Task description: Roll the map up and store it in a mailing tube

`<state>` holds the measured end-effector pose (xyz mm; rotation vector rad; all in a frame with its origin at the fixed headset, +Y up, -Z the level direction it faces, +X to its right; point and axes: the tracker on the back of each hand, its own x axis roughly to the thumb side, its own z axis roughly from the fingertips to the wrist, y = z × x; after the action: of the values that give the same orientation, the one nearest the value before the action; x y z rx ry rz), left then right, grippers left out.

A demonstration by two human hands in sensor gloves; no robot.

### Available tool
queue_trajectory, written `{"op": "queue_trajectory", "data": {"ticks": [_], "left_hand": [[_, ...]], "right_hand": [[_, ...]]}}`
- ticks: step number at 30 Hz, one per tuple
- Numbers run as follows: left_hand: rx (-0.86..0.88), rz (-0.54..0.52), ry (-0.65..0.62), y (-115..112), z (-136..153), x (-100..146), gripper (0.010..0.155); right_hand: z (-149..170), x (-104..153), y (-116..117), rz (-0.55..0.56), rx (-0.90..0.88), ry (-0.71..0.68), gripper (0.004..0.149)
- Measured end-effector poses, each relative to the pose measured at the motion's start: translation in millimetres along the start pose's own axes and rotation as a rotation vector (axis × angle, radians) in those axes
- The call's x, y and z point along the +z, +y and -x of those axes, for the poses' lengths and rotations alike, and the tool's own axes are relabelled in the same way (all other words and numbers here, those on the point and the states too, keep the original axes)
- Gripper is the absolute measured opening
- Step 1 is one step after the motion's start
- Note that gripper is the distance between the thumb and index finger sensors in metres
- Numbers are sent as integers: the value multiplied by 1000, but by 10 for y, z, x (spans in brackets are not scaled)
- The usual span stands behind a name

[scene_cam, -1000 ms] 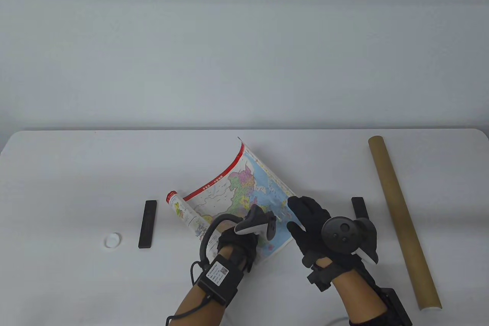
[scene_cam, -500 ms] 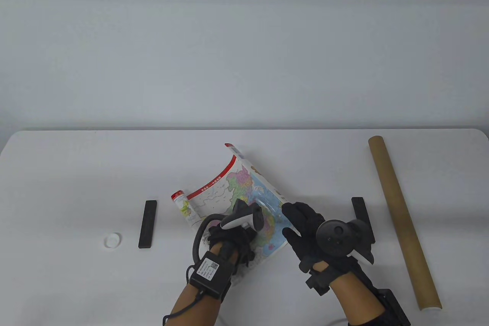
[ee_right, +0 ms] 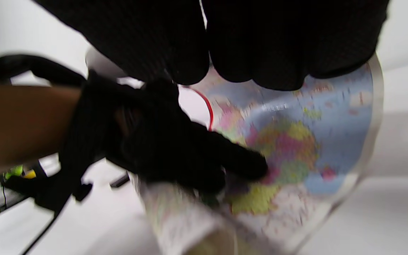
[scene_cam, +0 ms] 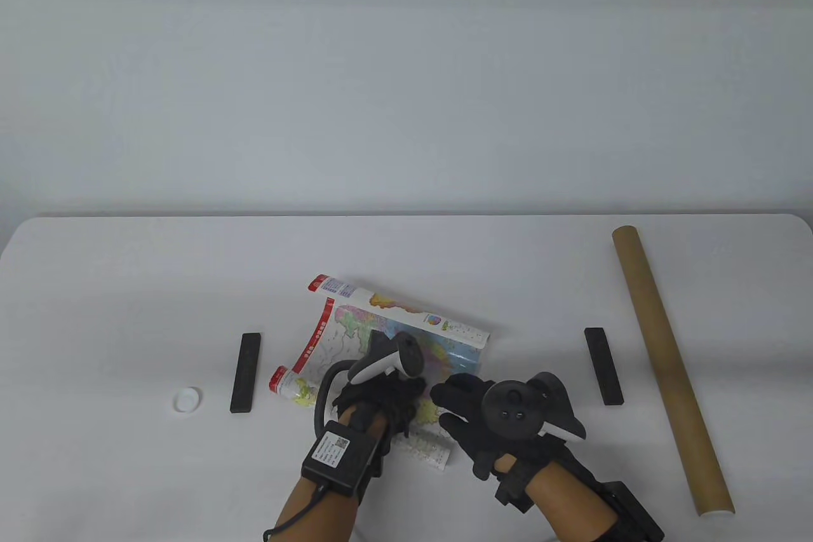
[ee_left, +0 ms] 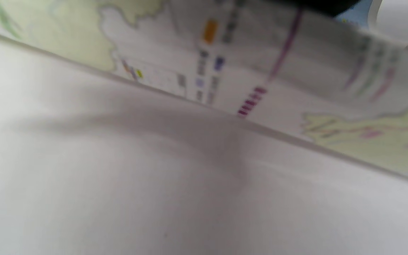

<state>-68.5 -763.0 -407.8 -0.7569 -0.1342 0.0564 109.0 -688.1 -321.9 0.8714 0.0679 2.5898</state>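
Note:
The colourful map [scene_cam: 346,338] lies partly rolled at the table's front middle. Its near edge is wound into a roll [scene_cam: 295,388] and its far edge curls up [scene_cam: 406,312]. My left hand [scene_cam: 406,386] grips the near roll from above. My right hand [scene_cam: 444,405] holds the map's right part, next to the left hand. The right wrist view shows my left hand [ee_right: 175,152] on the map [ee_right: 313,141] and my right fingers [ee_right: 253,42] curled over it. The left wrist view shows the blurred roll [ee_left: 260,71] close up. The brown mailing tube [scene_cam: 667,370] lies at the right, apart from both hands.
A black bar [scene_cam: 245,372] lies left of the map and another black bar [scene_cam: 603,366] lies between the map and the tube. A small white cap [scene_cam: 187,400] sits at the front left. The white table [scene_cam: 127,288] ends at a grey wall behind.
Both hands moved left and toward me, and the near roll turned. The map's raised far edge dropped and curled over toward the hands. The right hand went from spread flat to curled on the map.

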Motion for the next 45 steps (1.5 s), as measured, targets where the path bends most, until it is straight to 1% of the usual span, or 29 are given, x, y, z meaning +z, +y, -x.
{"op": "queue_trajectory", "data": {"ticks": [2, 5, 7, 10, 11, 12, 13, 16, 18, 21, 23, 24, 25, 27, 30, 31, 33, 35, 36, 39, 41, 43, 44, 45], "left_hand": [[-27, -11, 13, 8, -21, 17, 53], [-46, -31, 15, 11, -44, 35, 53], [-46, -45, 10, 10, -47, 50, 53], [-36, -48, -3, 4, -28, 68, 54], [-25, -52, -10, 2, -10, 77, 54], [-9, -55, -17, 0, 11, 85, 55], [6, -58, -28, -2, 28, 97, 55], [71, -35, -63, 1, 94, 185, 57], [117, -54, -88, 22, 144, 285, 56], [153, -104, -147, 79, 239, 519, 53], [165, -123, -188, 79, 288, 654, 56], [153, -131, -189, 71, 309, 734, 59], [142, -155, -192, 62, 321, 779, 60], [84, -275, -204, 15, 323, 870, 60], [-1, -371, -212, -61, 281, 906, 60], [-20, -408, -210, -86, 271, 905, 58], [5, -451, -241, -110, 268, 889, 53], [16, -442, -242, -108, 253, 880, 49], [18, -422, -246, -110, 241, 878, 48], [48, -423, -276, -124, 203, 880, 45], [39, -440, -291, -135, 158, 918, 45], [4, -496, -269, -141, 145, 949, 45], [-19, -508, -251, -141, 136, 960, 47], [-60, -506, -207, -139, 126, 987, 52]], "right_hand": [[18, -37, 111, -54, 11, 12, 52], [72, -86, 301, -142, 13, 39, 57], [122, -117, 420, -215, -2, 60, 59], [189, -145, 541, -267, -25, 95, 61], [209, -153, 590, -308, -52, 94, 60], [218, -157, 626, -332, -87, 94, 61], [218, -157, 635, -328, -97, 96, 62], [247, -178, 603, -343, -110, 113, 64], [276, -172, 569, -311, -108, 129, 61], [340, -154, 470, -254, -105, 141, 52], [370, -141, 403, -218, -124, 148, 50], [392, -127, 351, -186, -134, 151, 49], [405, -120, 320, -163, -143, 155, 48], [431, -91, 228, -120, -170, 147, 46], [410, -61, 151, -69, -173, 131, 47], [380, -45, 114, -37, -130, 114, 48], [301, -11, 59, 21, -2, 87, 52], [223, 4, 44, 47, 81, 54, 57], [158, 2, 52, 47, 124, 40, 60], [20, -17, 125, 25, 208, 4, 61], [-57, -48, 194, 7, 304, 4, 58], [-51, -55, 205, 7, 326, 15, 57], [-28, -65, 209, 1, 302, 18, 57], [7, -72, 217, -3, 268, 39, 57]]}}
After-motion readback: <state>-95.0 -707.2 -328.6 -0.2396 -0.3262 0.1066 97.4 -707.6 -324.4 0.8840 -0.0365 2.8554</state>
